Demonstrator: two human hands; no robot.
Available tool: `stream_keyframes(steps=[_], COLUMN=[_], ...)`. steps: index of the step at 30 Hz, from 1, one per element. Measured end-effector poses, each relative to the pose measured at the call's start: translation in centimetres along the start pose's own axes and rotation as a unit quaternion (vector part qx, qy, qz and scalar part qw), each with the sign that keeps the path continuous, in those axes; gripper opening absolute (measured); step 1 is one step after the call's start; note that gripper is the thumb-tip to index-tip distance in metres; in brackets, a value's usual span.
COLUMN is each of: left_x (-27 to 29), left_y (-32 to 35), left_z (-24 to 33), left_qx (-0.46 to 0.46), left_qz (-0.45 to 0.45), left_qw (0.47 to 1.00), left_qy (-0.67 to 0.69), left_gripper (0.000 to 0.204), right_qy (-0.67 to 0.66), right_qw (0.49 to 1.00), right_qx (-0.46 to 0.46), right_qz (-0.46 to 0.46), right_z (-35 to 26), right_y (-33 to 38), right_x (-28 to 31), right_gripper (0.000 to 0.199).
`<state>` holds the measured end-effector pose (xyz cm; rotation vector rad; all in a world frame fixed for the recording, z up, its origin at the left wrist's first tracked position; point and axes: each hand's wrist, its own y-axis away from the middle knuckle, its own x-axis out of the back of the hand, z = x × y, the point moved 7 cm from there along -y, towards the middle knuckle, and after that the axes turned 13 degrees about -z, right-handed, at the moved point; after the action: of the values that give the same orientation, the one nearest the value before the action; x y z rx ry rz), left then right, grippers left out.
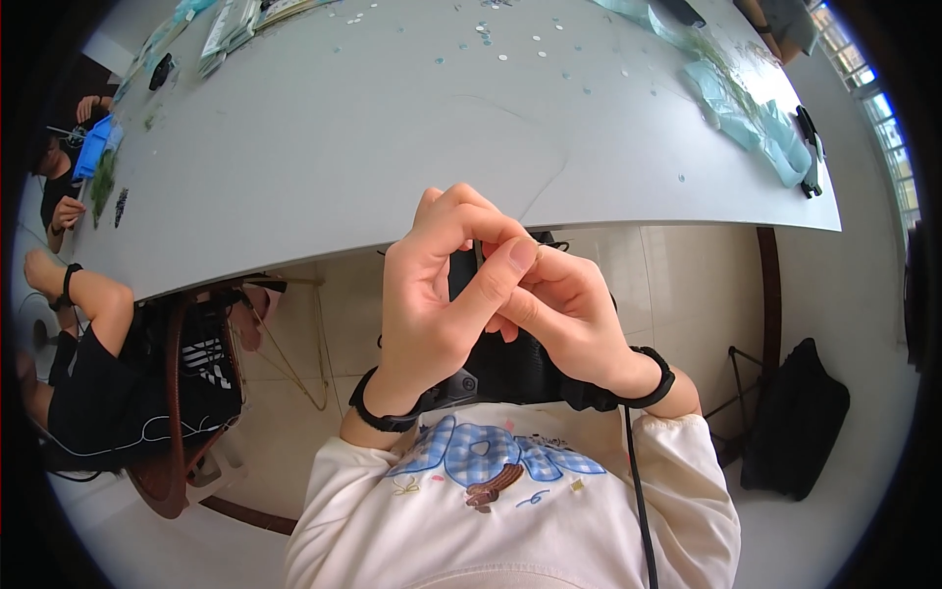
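Observation:
My left hand (437,280) and my right hand (569,314) meet in front of my chest, just off the table's near edge. Thumb and fingertips of both are pinched together and touch each other. Whatever sits between the fingertips is too small or too hidden to name. A thin, faint strand (547,187) shows against the grey tabletop just beyond my fingers; whether it joins them I cannot tell. Each wrist wears a black band.
On the grey table (324,147) lie scattered small discs (482,29), pale blue sheeting (731,113) and a black tool (809,147). Stacked packets (231,34) stand far left. A co-worker (74,187) is at the left beside a blue bin (93,147). A black bag (797,422) rests right.

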<state>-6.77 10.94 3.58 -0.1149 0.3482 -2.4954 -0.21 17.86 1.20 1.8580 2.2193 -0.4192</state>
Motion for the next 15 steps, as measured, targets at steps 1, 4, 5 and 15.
stream_keyframes(steps=[1, 4, 5, 15], left_x=[0.1, 0.1, 0.2, 1.0], left_y=[0.0, 0.0, -0.1, 0.0], left_z=[0.0, -0.4, -0.5, -1.0], left_qx=[-0.003, -0.004, -0.004, -0.052], left_qz=[0.001, 0.009, 0.009, 0.044], left_qw=[1.000, 0.999, 0.999, 0.981], left_qy=[0.002, 0.050, 0.050, 0.181], left_gripper=[0.006, 0.007, 0.007, 0.010], right_qy=[0.001, 0.038, 0.020, 0.055], right_qw=[1.000, 0.999, 0.996, 0.992], right_qx=[0.001, 0.029, 0.053, 0.088], right_qz=[-0.001, 0.018, 0.065, 0.069], right_z=[0.0, 0.4, 0.6, -0.7], right_y=[-0.1, -0.1, 0.0, -0.7], right_x=[0.0, -0.1, 0.5, 0.3], right_gripper=[0.014, 0.014, 0.015, 0.025])
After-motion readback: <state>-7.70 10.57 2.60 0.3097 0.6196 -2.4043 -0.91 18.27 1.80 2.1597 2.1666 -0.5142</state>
